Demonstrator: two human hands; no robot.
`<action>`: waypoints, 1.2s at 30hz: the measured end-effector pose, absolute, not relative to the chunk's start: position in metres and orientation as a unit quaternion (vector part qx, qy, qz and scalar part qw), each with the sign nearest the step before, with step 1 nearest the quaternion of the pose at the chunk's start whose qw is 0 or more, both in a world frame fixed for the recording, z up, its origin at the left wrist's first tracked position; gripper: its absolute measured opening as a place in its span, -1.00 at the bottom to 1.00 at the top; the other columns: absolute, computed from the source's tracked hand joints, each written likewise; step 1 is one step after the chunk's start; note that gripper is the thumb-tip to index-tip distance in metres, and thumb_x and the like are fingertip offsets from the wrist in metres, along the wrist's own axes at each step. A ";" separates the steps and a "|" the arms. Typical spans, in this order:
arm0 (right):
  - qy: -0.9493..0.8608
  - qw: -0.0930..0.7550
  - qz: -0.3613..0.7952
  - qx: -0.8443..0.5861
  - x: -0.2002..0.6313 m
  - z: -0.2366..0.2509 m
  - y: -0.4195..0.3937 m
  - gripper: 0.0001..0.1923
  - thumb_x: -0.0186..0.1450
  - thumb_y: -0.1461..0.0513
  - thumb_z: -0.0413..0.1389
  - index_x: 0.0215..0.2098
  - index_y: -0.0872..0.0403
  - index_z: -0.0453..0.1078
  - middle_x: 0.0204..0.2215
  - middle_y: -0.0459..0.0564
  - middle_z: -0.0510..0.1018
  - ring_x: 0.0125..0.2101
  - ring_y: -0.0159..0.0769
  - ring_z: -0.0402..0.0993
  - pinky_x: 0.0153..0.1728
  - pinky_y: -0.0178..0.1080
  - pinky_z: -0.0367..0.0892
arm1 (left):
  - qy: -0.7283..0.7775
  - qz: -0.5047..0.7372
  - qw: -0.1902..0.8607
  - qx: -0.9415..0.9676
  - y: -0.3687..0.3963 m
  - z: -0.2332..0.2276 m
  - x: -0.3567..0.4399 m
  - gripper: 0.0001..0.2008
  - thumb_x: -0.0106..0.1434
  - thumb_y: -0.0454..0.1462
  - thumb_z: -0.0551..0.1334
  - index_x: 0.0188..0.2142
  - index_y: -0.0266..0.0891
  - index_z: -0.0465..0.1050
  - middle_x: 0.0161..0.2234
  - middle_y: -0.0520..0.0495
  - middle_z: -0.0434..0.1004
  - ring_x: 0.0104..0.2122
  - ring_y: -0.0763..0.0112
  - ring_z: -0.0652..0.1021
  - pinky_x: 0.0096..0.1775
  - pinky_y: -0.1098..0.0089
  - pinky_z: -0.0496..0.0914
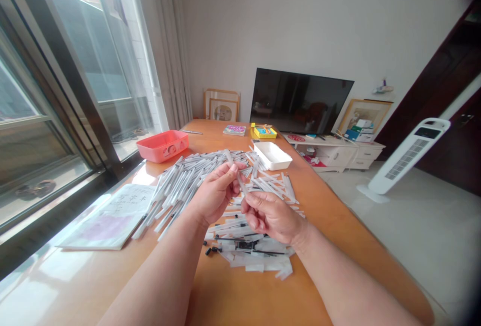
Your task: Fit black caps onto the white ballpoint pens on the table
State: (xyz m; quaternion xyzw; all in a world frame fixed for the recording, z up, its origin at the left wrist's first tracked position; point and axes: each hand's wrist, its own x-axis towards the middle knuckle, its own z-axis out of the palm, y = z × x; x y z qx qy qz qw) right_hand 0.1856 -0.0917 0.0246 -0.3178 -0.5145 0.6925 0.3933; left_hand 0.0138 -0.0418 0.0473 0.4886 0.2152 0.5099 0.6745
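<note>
Where both hands meet near the centre of the frame, one slim translucent tube (241, 184) spans the gap between them, its long axis slanting from upper left to lower right. Left hand (216, 190), one: thumb and fingers closed about the upper stretch, the tube's far end jutting past the thumb. Right hand (276, 215), one: thumb and fingertips pinched at the lower end; neither is the nearer, both touching. Heap of pale sticks (186, 178), across mid-frame: too many and too overlapped to count. Loose black caps (208, 252), lower centre: at least three. Red basket (152, 153), left of centre: one. White tray (277, 165), right of centre: one. Notebook (108, 223), lower left: one. Booklet (234, 130), upper centre: one. Yellow box (266, 136), beside it: one. Wooden table (334, 235), beneath all: one.
</note>
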 end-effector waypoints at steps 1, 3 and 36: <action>-0.504 0.392 0.707 -0.303 0.186 0.026 -0.092 -0.61 0.40 -0.07 0.10 -0.29 0.09 0.40 -0.63 -0.14 0.40 -0.67 -0.49 0.08 -0.61 -0.35 -0.06 | 0.209 0.506 0.682 0.485 -0.041 0.047 0.013 -0.73 0.31 -0.12 0.32 -0.10 -0.25 0.52 -0.30 -0.06 0.52 -0.49 0.58 0.39 -0.41 0.51 0.31; -0.493 0.394 0.720 -0.287 0.186 0.026 -0.092 -0.63 0.40 -0.05 0.12 -0.29 0.09 0.42 -0.62 -0.14 0.40 -0.66 -0.50 0.07 -0.60 -0.35 -0.05 | 0.203 0.508 0.686 0.480 -0.040 0.046 0.013 -0.77 0.32 -0.14 0.32 -0.17 -0.26 0.50 -0.28 -0.08 0.54 -0.48 0.58 0.41 -0.41 0.52 0.32; -0.734 0.301 0.105 -0.600 0.228 0.017 -0.069 -0.71 0.41 0.14 -0.02 -0.47 0.02 0.24 -0.55 -0.09 0.40 -0.46 -0.28 0.33 -0.44 -0.28 0.09 | 0.396 0.589 0.521 0.474 -0.015 0.023 0.012 -0.61 0.18 0.04 0.37 -0.32 -0.28 0.51 -0.41 -0.04 0.51 -0.45 0.50 0.43 -0.37 0.47 0.30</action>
